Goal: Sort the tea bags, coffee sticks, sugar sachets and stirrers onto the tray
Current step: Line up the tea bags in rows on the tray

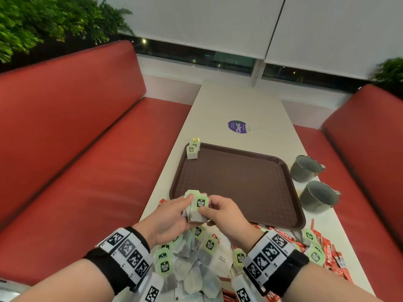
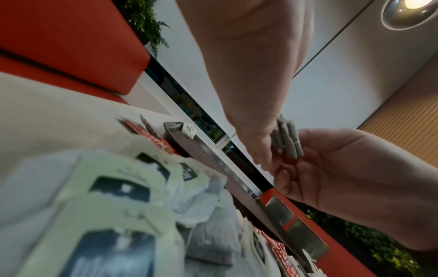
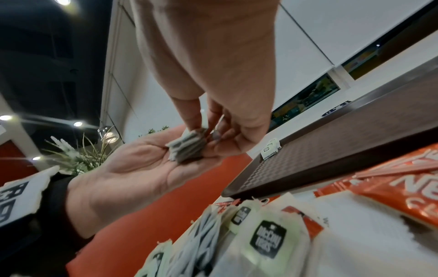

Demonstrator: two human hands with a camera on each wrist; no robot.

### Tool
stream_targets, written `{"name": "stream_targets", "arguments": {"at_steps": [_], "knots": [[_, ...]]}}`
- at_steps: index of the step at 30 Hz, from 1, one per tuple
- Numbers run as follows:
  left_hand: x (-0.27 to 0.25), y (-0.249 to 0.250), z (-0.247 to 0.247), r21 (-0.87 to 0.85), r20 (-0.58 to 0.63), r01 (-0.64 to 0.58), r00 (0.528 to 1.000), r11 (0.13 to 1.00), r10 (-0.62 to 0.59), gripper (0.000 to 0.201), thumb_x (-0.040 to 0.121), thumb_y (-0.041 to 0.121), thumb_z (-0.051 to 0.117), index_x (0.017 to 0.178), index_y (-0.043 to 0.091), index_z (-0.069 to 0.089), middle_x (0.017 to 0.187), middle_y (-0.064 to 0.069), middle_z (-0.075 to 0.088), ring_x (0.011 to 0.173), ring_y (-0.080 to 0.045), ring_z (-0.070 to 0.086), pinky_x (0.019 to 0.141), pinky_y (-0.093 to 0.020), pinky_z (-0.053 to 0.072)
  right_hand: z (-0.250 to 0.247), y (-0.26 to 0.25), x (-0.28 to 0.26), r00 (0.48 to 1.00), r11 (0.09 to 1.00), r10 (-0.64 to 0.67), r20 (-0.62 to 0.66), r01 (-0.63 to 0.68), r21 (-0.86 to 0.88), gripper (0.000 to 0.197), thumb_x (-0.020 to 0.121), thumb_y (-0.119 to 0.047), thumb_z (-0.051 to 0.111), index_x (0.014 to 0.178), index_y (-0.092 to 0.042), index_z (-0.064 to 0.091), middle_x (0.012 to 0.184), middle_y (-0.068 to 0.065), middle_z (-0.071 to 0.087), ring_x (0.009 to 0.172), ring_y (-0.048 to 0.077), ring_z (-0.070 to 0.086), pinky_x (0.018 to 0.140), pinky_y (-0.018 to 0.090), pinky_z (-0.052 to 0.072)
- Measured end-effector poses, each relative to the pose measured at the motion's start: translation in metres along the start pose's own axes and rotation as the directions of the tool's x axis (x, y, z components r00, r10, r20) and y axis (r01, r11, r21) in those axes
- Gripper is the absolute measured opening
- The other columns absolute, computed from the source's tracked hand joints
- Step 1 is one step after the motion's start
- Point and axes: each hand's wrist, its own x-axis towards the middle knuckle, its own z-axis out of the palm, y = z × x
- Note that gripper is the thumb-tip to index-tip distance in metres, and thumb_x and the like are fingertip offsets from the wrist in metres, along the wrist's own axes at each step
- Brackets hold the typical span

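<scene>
Two hands meet over the tray's (image 1: 236, 182) near-left corner, sharing one small stack of tea bags (image 1: 196, 209). Left hand (image 1: 169, 216) cradles the stack from below, palm up, fingers curled round it; right hand (image 1: 226, 214) pinches its top between thumb and fingertips. So both grips are closed on the same stack (at least four bags by the edges seen from the right wrist, though the exact count is hard to tell).

Three more bags (image 1: 193, 148), grey paper with pale green tags, stand at the tray's far-left corner. Rectangular, brown and plastic, the tray has a fine checked texture and rounded corners, and the rest of its floor is bare.

Many loose bags (image 1: 187, 258) lie heaped at the bench's (image 1: 250, 105) near edge, mixed with a white sugar sachet (image 1: 222, 258) and red coffee sticks (image 1: 329, 251); too jumbled to count. Two grey enamel mugs (image 1: 306, 167) sit along the right edge, beside the tray. One round purple sticker (image 1: 238, 126) lies beyond the tray.
</scene>
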Motion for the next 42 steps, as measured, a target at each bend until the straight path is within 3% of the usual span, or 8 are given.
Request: {"name": "stream_targets", "arguments": {"at_steps": [9,13,16,21,25,28,34,42], "knots": [[0.001,-0.003,-0.007,0.1,-0.065,0.041,0.997,0.994,-0.034,0.044,0.103,0.032,0.034,0.125,0.002,0.056,0.116,-0.023,0.066,0.107,-0.034,0.064,0.093,-0.046,0.052,-0.006,-0.001,-0.001,1.0,0.997,0.013,-0.025,-0.011,0.074,0.006,0.087,-0.007,0.067,0.084,-0.007,0.062,0.065,0.002,0.064,0.053,0.007,0.055,0.05,0.019,0.04],[0.001,-0.006,-0.008,0.12,-0.046,0.061,0.997,0.991,-0.056,0.049,0.094,0.043,0.044,0.117,0.003,0.061,0.102,-0.017,0.066,0.092,-0.025,0.063,0.077,-0.032,0.055,-0.002,-0.006,0.002,0.999,0.999,0.01,-0.033,-0.009,0.034,0.013,0.081,-0.006,0.073,0.086,-0.004,0.06,0.065,0.005,0.063,0.05,0.007,0.056,0.046,0.016,0.04],[0.0,-0.006,-0.009,0.126,-0.033,0.05,0.998,0.991,-0.046,0.036,0.086,0.029,0.059,0.11,0.003,0.062,0.089,-0.009,0.067,0.078,-0.016,0.062,0.068,-0.026,0.053,0.001,-0.008,0.005,0.999,1.0,0.004,-0.034,-0.005,-0.011,0.017,0.078,-0.006,0.076,0.085,-0.005,0.061,0.064,0.003,0.061,0.054,0.01,0.056,0.051,0.018,0.044],[0.001,-0.002,-0.014,0.13,-0.042,0.059,0.998,0.99,-0.054,0.027,0.098,0.012,0.049,0.12,-0.002,0.054,0.1,-0.017,0.065,0.096,-0.029,0.064,0.077,-0.038,0.058,0.011,-0.007,0.008,0.999,0.982,-0.03,-0.029,0.024,-0.185,0.023,0.076,-0.011,0.079,0.084,-0.014,0.058,0.06,-0.006,0.055,0.052,0.005,0.052,0.057,0.021,0.047],[-0.003,0.004,-0.02,0.137,-0.073,0.05,0.997,0.989,-0.041,0.025,0.099,0.011,0.045,0.118,0.003,0.058,0.09,-0.014,0.069,0.08,-0.027,0.07,0.065,-0.035,0.06,0.008,-0.01,0.009,0.995,0.962,-0.063,-0.081,0.039,-0.272,0.02,0.08,-0.018,0.075,0.087,-0.02,0.056,0.064,-0.009,0.053,0.056,0.004,0.049,0.058,0.015,0.043],[-0.009,0.009,-0.032,0.128,-0.101,0.015,0.995,0.992,-0.002,0.025,0.099,0.012,0.045,0.119,0.005,0.057,0.08,-0.011,0.066,0.072,-0.022,0.067,0.061,-0.032,0.059,-0.005,-0.008,0.001,0.999,0.85,-0.023,-0.022,0.008,-0.527,0.017,0.081,-0.024,0.073,0.084,-0.024,0.057,0.076,-0.008,0.057,0.065,0.004,0.052,0.056,0.011,0.04],[-0.017,0.008,-0.051,0.14,-0.141,-0.012,0.99,0.99,0.032,0.025,0.098,0.013,0.048,0.12,0.005,0.058,0.087,-0.012,0.068,0.075,-0.02,0.067,0.064,-0.03,0.059,-0.007,0.011,-0.028,0.983,0.347,0.172,0.057,-0.006,-0.938,0.054,0.075,-0.056,0.069,0.115,-0.024,0.056,0.112,-0.006,0.055,0.102,0.015,0.053,0.081,0.03,0.047],[-0.016,0.0,-0.041,0.241,-0.077,0.025,0.997,0.97,-0.006,0.022,0.096,0.013,0.053,0.117,0.009,0.058,0.088,-0.007,0.069,0.081,-0.02,0.067,0.068,-0.029,0.058,-0.003,0.03,-0.022,0.981,0.454,0.191,0.032,-0.059,-0.889,0.027,0.074,-0.022,0.065,0.07,-0.026,0.038,0.081,-0.007,0.051,0.074,0.015,0.048,0.054,0.025,0.034]]}}
